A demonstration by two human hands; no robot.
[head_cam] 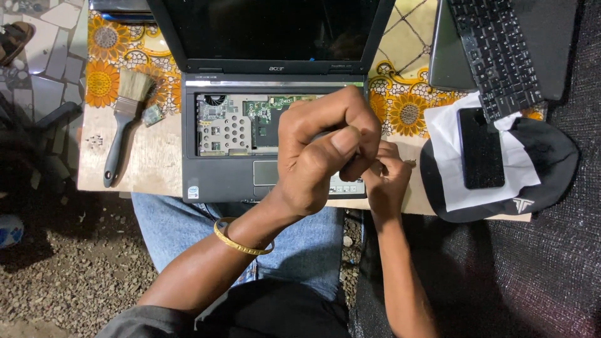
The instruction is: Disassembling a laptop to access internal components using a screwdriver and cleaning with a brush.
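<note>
A dark laptop (pixel 219 175) lies open on the table with its keyboard taken out, so the green circuit board (pixel 263 112) and a metal plate (pixel 225 131) show. My left hand (pixel 325 150), with a gold bangle (pixel 241 241) on its wrist, is clenched over the laptop's right half around a dark tool that is almost wholly hidden. My right hand (pixel 385 178) sits just to the right of it at the laptop's front right corner. Its fingers are pinched together and touch the left hand. What they pinch is hidden.
A paint brush (pixel 122 119) and a small chip (pixel 152 114) lie left of the laptop on the flowered table top (pixel 407 112). At the right are a loose keyboard (pixel 494 56) on a grey device (pixel 447 56), and a black phone (pixel 481 147) on white paper (pixel 447 181) over a black cap (pixel 551 163).
</note>
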